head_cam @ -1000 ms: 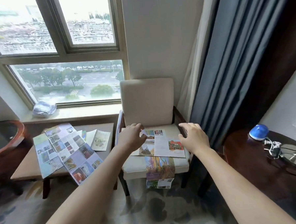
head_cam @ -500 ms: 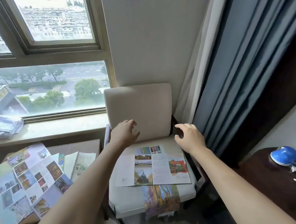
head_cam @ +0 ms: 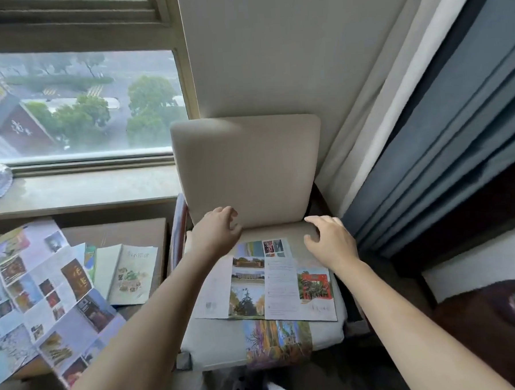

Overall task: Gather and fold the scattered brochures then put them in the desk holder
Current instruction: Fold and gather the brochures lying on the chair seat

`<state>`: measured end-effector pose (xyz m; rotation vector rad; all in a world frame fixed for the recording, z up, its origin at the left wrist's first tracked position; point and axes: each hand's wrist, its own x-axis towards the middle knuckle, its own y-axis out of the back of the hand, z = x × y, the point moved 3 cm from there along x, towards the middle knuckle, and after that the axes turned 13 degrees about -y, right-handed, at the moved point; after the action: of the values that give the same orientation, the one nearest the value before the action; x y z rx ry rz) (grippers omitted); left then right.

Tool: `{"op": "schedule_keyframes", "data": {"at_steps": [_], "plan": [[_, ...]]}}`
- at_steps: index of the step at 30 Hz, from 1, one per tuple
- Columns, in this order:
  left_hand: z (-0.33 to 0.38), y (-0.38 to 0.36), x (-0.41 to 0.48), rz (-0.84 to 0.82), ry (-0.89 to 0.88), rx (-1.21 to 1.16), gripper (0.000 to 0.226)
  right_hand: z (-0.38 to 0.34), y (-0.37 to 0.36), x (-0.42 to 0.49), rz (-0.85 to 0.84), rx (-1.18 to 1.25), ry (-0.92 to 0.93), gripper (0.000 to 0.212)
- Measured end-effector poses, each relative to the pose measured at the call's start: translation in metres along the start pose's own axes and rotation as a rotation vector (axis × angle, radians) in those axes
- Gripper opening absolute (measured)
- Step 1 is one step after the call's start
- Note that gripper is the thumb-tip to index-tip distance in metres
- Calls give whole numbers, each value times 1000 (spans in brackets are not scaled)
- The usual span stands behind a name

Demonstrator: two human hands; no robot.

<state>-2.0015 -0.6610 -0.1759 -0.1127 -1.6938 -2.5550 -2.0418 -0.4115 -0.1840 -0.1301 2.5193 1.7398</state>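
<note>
My left hand [head_cam: 215, 230] hovered at the back of the chair [head_cam: 248, 165] seat, just before the backrest, fingers loosely curled and holding nothing. My right hand [head_cam: 330, 241] hung over the seat's back right corner, fingers relaxed and a little spread; I could not tell whether they touched the cushion. Between and in front of both hands an open brochure [head_cam: 273, 283] lay flat on the seat. Under its near edge a second brochure [head_cam: 277, 343] draped over the seat's front. Left of the chair, a large unfolded brochure [head_cam: 44, 298] and a pale booklet [head_cam: 132, 273] lay on a side table [head_cam: 127, 231].
</note>
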Motion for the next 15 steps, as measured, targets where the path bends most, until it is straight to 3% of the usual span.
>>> {"op": "schedule_keyframes", "data": {"at_steps": [7,10,15], "plan": [[-20,-73,25,-109,86,-57,35,12,-69,59,-132,-33,-8,48],[-30,-122,-8,-175,212,-88,35,36,-120,52,-255,-55,-6,49],[-45,-207,-45,-291,301,-105,36,74,-204,42,-323,-26,-61,49]]}}
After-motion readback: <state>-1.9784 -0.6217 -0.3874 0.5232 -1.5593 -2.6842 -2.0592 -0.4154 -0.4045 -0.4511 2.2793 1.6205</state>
